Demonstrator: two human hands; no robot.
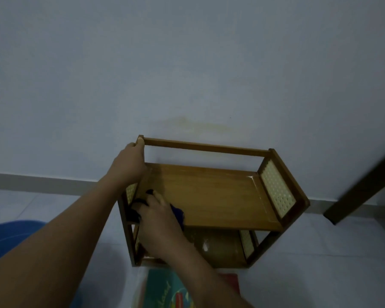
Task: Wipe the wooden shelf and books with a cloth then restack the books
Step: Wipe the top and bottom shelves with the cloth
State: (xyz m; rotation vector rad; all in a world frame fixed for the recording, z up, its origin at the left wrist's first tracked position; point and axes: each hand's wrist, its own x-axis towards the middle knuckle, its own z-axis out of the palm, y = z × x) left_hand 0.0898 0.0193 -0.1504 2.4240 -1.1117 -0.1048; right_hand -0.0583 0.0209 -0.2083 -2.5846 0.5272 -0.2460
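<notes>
A small two-tier wooden shelf [213, 194] with pale woven side panels stands on the floor against the wall. My left hand [129, 163] grips its back left post near the top rail. My right hand [158, 221] presses a dark blue cloth [178, 215] onto the left end of the upper board; most of the cloth is hidden under the hand. A stack of books [165, 290], teal cover on top and a red one beneath, lies on the floor in front of the shelf, partly hidden by my right forearm.
A blue rounded object [7, 238] sits on the floor at the left. A dark wooden beam or furniture leg [362, 187] slants in from the right. The pale wall [187, 74] is directly behind the shelf; light floor tiles surround it.
</notes>
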